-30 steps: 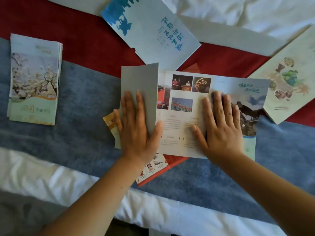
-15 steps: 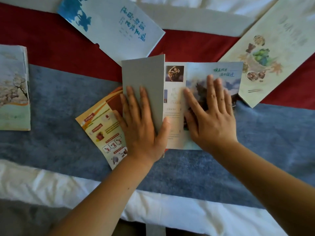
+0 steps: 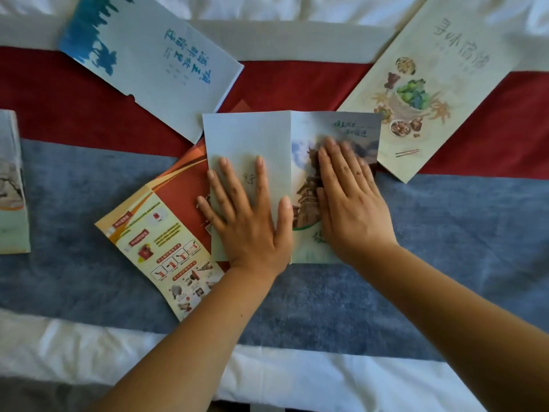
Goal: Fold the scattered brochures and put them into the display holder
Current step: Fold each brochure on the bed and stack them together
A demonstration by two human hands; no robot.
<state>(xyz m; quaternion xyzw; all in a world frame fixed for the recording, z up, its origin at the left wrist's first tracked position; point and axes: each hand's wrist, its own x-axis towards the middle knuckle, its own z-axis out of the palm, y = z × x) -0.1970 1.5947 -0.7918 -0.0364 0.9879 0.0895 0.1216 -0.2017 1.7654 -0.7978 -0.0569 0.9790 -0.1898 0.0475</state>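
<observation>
Head view: the pagoda brochure (image 3: 246, 135) lies under both my hands. Its inner photo panels, open a second ago, are now covered. My left hand (image 3: 249, 221) presses flat, fingers spread, on the grey flap. My right hand (image 3: 350, 203), fingers straight, flattens the cover flap. I judge one more fold remains. An orange leaflet (image 3: 160, 239) pokes out from under the brochure, left of my left hand.

Left grip (image 3: 249, 224), right grip (image 3: 350, 203) bare; forearms (image 3: 184, 337) bare.

Folded brochure (image 3: 252, 138) atop another brochure (image 3: 166, 239)
</observation>
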